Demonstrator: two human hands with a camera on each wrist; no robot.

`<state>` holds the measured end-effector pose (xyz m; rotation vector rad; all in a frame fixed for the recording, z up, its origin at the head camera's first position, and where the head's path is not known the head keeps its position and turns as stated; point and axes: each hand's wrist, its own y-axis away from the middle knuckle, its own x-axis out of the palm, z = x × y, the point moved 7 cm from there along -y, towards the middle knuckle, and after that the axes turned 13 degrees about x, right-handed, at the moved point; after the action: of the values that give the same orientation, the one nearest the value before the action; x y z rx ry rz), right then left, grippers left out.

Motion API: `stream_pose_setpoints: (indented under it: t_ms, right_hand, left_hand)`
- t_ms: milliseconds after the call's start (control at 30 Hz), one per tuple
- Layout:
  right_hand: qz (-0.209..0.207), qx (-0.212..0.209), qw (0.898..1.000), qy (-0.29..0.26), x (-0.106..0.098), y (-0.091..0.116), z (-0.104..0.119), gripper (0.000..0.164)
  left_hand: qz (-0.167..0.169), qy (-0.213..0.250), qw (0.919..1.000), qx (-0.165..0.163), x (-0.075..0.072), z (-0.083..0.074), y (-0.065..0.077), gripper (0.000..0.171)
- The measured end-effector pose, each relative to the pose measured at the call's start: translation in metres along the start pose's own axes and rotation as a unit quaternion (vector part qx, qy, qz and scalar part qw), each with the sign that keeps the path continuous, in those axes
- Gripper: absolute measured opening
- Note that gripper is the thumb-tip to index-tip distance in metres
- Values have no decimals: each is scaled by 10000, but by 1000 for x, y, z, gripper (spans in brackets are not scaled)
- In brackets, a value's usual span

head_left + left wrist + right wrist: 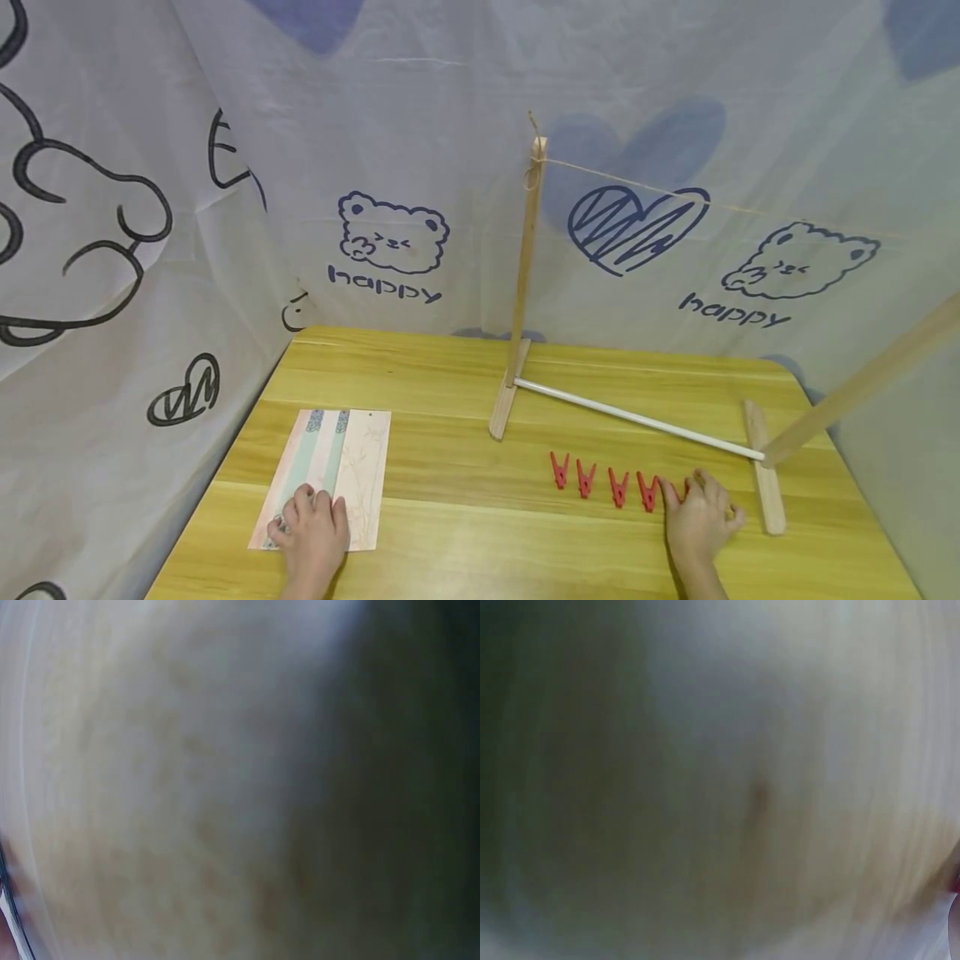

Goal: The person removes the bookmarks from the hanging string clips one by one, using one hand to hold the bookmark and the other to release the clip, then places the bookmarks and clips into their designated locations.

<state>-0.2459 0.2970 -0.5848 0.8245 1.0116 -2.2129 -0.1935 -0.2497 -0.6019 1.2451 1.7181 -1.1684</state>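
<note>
My left hand point(311, 533) rests on flat patterned paper point(363, 483), which has pink, pale green and cream bands, blue motifs and a faint bamboo print. Its fingertips lie over the lower left part of the paper. On the right, my right hand point(701, 517) has thumb and forefinger on either side of a red clothespin point(686, 487), mostly hidden by the fingers. To its left lie more red clothespins in a row, from the nearest clothespin point(648, 492) to the farthest clothespin point(560, 471). Both wrist views are largely blurred.
Behind the clothespins stands a wooden frame: a left post point(527, 267), a right post point(862, 379) and a white rod point(637, 418) low between them. A thin string point(615, 177) runs from the left post's top. Printed cloth point(465, 108) hangs behind the wooden table point(442, 500).
</note>
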Motion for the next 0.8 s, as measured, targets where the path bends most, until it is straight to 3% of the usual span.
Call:
stream_pose_setpoints:
  t_ms: [800]
  right_hand:
    - [432,203,9987,155,1,-4,1,38]
  left_hand:
    - [232,-227,9994,-151,-9,-5,-5,32]
